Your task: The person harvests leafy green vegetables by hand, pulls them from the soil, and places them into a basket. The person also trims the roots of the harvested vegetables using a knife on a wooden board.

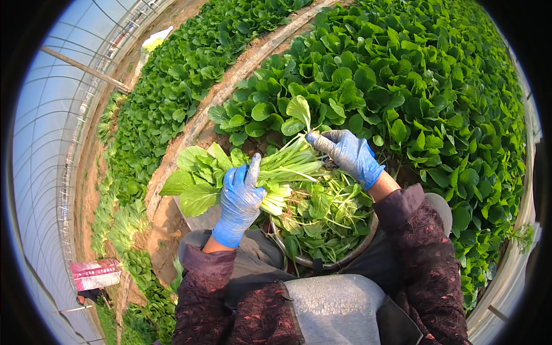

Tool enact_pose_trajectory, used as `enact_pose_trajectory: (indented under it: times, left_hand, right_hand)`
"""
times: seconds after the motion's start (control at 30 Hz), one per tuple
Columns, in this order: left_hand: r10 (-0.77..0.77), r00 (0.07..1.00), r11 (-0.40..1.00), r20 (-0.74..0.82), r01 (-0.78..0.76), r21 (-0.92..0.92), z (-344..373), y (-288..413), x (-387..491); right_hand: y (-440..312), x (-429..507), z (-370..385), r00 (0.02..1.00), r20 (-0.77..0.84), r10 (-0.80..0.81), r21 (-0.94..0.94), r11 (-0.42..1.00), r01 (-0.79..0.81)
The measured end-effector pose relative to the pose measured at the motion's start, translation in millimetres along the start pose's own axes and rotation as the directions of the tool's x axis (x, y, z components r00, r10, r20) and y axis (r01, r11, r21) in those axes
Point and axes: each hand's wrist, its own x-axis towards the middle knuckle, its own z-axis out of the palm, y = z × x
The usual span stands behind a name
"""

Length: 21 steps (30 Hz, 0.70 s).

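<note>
My left hand (239, 200), in a soiled blue glove, is closed around a bunch of leafy greens (189, 172). The leaves fan out to the left, and pale stems reach right toward my other hand. Thumb and fingers of my right hand (347, 155), gloved too, pinch a yellowish-green leaf (299, 110) by its stalk at the right end of the bunch. Below both hands, between my knees, stands a round basin (371, 226) heaped with loose leaves and stalks (332, 224). Thick white stem ends with roots (276, 199) show just right of my left hand.
Dense rows of growing greens (431, 108) fill the right and far side. A narrow soil strip (224, 88) divides the beds. Bunches of pulled greens (129, 228) lie at left, near a printed red-and-white package (95, 274). A plastic greenhouse wall (43, 142) curves along the left.
</note>
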Motion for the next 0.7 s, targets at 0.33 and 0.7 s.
enact_pose_trajectory:
  times: [0.33,0.7]
  left_hand:
    - [0.061,0.998,0.994,0.021,-0.063,0.085,15,-4,-7]
    - [0.012,0.995,0.999,-0.1,-0.007,0.044,8,-6,-10]
  right_hand:
    - [27,3,19,0.985,-0.165,-0.042,-0.139,0.99,0.019]
    - [32,12,-36,0.959,-0.282,-0.02,-0.6,0.784,-0.16]
